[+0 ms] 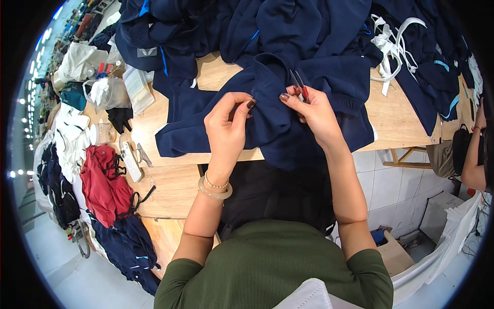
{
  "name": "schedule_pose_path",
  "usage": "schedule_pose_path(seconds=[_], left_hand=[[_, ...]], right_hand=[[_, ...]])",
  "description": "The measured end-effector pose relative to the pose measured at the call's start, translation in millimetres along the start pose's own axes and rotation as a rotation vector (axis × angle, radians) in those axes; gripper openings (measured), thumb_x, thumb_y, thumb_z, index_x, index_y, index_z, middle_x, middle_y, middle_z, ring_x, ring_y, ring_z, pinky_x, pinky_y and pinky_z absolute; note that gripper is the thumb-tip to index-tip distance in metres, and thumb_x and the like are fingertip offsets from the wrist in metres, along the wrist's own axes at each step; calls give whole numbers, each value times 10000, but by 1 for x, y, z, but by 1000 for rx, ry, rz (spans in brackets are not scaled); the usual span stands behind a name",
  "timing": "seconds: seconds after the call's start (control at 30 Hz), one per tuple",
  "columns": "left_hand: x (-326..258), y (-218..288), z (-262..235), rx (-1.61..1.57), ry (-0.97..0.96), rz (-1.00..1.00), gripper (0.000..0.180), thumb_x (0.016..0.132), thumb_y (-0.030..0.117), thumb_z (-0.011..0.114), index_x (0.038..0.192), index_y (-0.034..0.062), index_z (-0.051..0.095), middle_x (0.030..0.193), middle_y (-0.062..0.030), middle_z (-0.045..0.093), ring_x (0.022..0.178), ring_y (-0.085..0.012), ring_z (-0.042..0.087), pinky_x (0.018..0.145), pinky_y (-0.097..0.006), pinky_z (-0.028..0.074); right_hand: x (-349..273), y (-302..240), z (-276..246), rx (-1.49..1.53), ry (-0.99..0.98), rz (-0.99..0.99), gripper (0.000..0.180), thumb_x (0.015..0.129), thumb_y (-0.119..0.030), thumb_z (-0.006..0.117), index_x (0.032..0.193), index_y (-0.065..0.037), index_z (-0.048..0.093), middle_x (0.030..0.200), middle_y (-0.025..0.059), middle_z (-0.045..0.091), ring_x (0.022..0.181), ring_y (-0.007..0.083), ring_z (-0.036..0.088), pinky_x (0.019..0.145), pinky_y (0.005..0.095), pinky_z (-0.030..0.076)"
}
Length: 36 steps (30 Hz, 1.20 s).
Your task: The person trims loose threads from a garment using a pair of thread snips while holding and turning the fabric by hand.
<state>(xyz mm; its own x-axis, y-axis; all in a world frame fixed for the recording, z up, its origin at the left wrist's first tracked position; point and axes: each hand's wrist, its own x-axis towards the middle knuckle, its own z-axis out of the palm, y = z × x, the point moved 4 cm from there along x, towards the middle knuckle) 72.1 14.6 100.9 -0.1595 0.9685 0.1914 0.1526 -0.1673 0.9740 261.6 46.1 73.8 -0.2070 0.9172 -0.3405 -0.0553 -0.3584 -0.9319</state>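
**A:** What are the hands doing, there in the middle of the frame?

**B:** The left hand has its fingers pinched together on a fold of the navy blue fabric garment, which lies bunched on the pale wooden desk. The right hand is closed around small red-handled thread snips, blades pointing up, touching the same fold.

**A:** Anything else nearby?

**B:** White fabric straps at the upper right, a red cloth bundle at the left.

**A:** What might go wrong?

**B:** I would judge the blades could nick the cloth if the fold slackens, or catch the left fingertips, which are close.
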Motion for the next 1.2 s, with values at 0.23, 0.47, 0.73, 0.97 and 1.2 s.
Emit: schedule_pose_path(seconds=[0.23,0.47,0.73,0.97,1.2], left_hand=[[0,27,3,82,-153,205,97,970,-69,459,968,-44,552,1007,-120,682,799,-172,664,722,-262,571],[4,20,11,34,-95,85,145,1042,14,330,1075,-18,468,1002,-171,695,819,-232,736,696,-277,590],[4,19,13,66,-103,95,135,1037,3,337,1085,-8,463,983,-163,701,781,-226,739,646,-261,587],[1,21,16,92,-107,146,133,1014,-35,380,1100,0,474,977,-146,704,784,-213,739,647,-254,581],[0,24,20,135,-119,171,142,999,-46,411,1104,3,495,988,-131,707,789,-208,740,654,-254,579]], right_hand=[[-6,-10,4,-40,32,-142,166,932,-152,688,868,-27,598,748,-40,588,702,13,491,642,172,376],[-36,-30,-5,-211,184,-404,206,892,-114,727,896,14,566,793,47,665,754,59,576,660,233,467],[-47,-39,-6,-755,261,-647,264,726,-140,822,797,-10,604,747,77,639,665,231,588,591,319,470],[-49,-51,0,-885,226,-716,255,725,-160,815,786,-35,601,733,47,626,658,216,570,560,326,448],[-49,-56,3,-959,205,-730,261,723,-133,801,759,-44,559,723,37,607,679,217,577,564,326,449]])
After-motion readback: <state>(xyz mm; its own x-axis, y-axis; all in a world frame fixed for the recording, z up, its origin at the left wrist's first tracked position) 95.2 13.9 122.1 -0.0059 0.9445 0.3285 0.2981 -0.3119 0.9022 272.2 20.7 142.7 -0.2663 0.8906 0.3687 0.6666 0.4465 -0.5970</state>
